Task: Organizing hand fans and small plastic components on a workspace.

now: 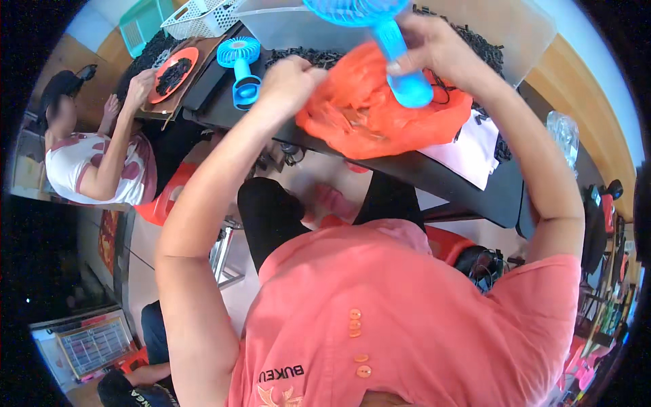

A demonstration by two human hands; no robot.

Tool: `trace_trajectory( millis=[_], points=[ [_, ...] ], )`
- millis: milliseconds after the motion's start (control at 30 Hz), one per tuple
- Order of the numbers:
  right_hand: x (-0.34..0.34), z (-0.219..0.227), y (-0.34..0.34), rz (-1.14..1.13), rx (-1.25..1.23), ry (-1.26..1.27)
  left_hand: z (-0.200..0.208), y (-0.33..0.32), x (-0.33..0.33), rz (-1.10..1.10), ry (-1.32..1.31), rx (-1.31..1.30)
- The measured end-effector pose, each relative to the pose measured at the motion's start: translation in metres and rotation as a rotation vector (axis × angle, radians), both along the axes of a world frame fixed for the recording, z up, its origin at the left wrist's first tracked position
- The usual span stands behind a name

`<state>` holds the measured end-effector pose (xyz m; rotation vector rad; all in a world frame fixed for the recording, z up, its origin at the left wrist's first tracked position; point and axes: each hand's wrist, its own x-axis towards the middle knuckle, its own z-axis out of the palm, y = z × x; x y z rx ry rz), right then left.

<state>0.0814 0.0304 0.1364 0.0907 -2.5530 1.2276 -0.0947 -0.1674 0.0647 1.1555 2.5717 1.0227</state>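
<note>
The right hand is wrapped around the handle of a blue handheld fan, thumb lying across its front. The fan's long axis runs aslant: its round head points far and left, cut off by the edge of view, while the broader foot of the handle points near and right. That foot lies in front of a crumpled red plastic bag; whether the two touch I cannot tell.

The left hand is at the bag's far left side, fingers bent and tips turned toward it; I cannot tell whether they are closed on the plastic.

Left of this hand, a second blue fan rests on the dark table, its head far and its base near, the long axis nearly straight away from the wearer. Right of the bag lie pale sheets. Beyond it is a translucent bin with small black pieces inside.

Farther left, a co-worker's hand is by an orange plate bearing black pieces. Past that are a white basket and a green basket.
</note>
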Motion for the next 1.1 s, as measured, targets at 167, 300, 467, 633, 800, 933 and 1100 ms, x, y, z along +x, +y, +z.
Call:
trace_trajectory(
  millis=[167,300,467,633,800,933,1100],
  points=[
    [0.024,-0.013,0.006,0.103,-0.073,-0.212,-0.001,0.009,0.013,-0.047,0.147,-0.140],
    [0.033,-0.007,0.010,0.111,0.060,-0.478,-0.021,0.011,-0.006,-0.100,0.042,0.044],
    [0.037,-0.032,0.032,0.136,0.072,-0.544,0.006,0.017,-0.003,-0.099,-0.217,0.412],
    [0.029,-0.035,0.039,0.103,0.014,-0.645,0.032,0.018,0.006,-0.114,-0.349,0.959],
    [0.030,-0.039,0.054,-0.083,-0.038,-0.523,0.067,-0.006,0.075,-0.610,0.000,0.683],
    [0.048,-0.056,0.039,-0.263,0.449,-0.240,0.056,-0.040,0.064,-0.449,0.036,0.597],
    [0.052,0.014,0.009,-0.402,0.669,-0.399,0.019,-0.097,-0.049,0.343,-0.242,0.960]
  ],
)
